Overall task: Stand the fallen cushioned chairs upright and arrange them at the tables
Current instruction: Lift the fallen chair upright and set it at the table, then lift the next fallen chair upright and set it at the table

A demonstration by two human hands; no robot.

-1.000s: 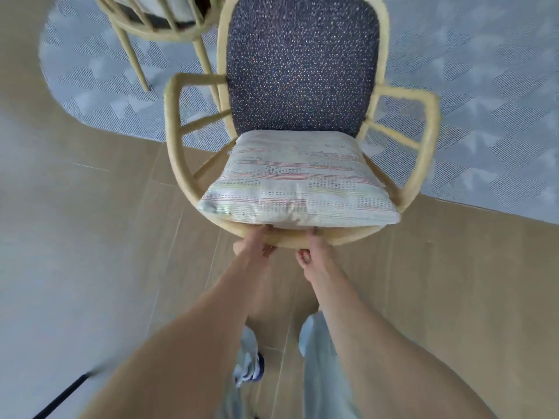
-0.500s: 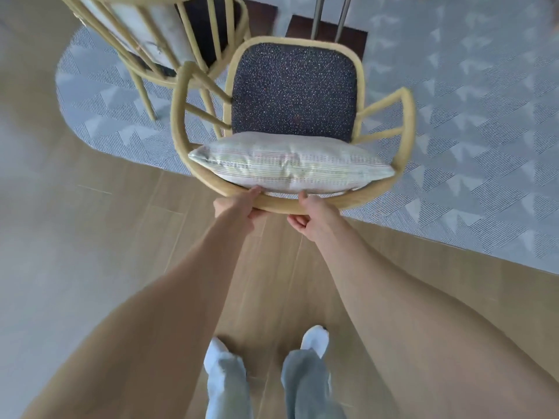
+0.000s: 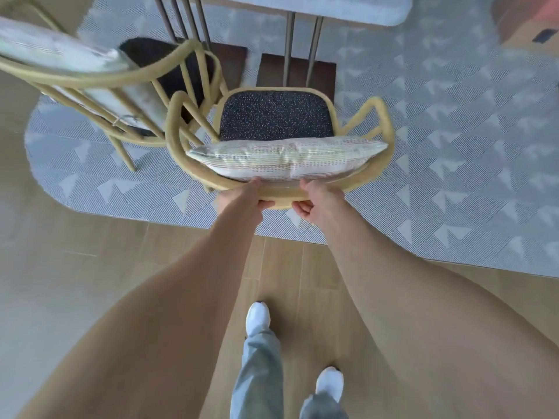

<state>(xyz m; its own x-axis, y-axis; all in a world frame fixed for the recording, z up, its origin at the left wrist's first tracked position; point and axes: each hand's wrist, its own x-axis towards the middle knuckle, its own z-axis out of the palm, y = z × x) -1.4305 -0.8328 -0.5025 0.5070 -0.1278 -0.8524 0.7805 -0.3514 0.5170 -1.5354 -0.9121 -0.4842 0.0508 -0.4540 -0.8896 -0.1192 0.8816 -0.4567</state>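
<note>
Meanwhile, beside a second rattan chair (image 3: 99, 83) on the left, the left hand (image 3: 239, 196) and right hand (image 3: 320, 201) are curling around the front rim of the upright yellow rattan armchair (image 3: 375, 137), seemingly steering it toward the pale table (image 3: 317, 7) beyond.

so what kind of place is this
Probably a dining or café seating area: rattan armchairs with cushions, a table on thin metal legs, and a patterned rug over wood flooring.
</note>
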